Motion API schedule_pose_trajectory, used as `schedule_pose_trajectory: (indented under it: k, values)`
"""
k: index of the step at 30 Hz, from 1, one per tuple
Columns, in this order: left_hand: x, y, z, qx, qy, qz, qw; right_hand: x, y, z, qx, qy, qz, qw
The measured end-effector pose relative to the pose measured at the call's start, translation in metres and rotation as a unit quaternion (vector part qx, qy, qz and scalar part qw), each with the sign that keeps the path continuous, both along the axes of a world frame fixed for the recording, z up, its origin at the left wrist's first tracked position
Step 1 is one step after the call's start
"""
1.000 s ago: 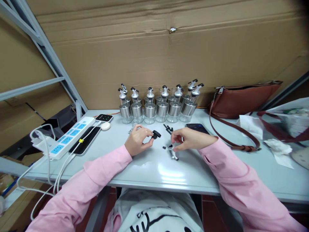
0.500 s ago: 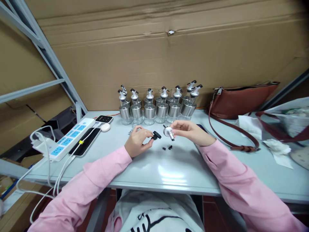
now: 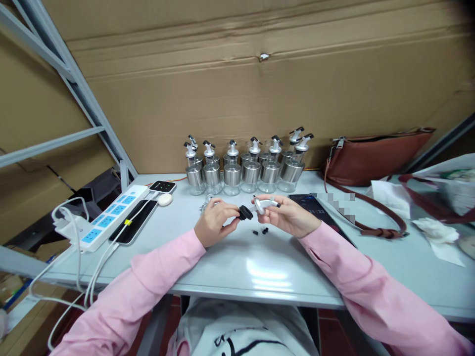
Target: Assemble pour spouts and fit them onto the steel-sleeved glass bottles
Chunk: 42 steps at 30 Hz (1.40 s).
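A black stopper (image 3: 245, 213) is pinched by the left hand (image 3: 215, 222); a pourer spout (image 3: 261, 205), facing it closely, is gripped by the right hand (image 3: 294, 216).

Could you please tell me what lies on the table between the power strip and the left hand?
In the head view, between the power strip and left hand lies a black-screened phone.

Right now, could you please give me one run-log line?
left hand: holds black stopper | right hand: holds silver pourer spout | small black pieces: on table
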<state>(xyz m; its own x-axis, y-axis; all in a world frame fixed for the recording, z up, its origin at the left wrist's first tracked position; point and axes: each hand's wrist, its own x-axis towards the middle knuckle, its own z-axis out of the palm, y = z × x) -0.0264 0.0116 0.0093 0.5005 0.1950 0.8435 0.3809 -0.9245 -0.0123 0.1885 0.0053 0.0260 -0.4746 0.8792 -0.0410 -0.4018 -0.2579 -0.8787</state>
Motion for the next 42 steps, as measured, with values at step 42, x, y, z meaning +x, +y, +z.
schedule_pose_trajectory:
  k: [42]
  values:
    - [0.001,0.002,-0.010,-0.006,0.100,-0.047,0.994,-0.019,-0.007,-0.001,0.058,-0.198,0.063,0.977]
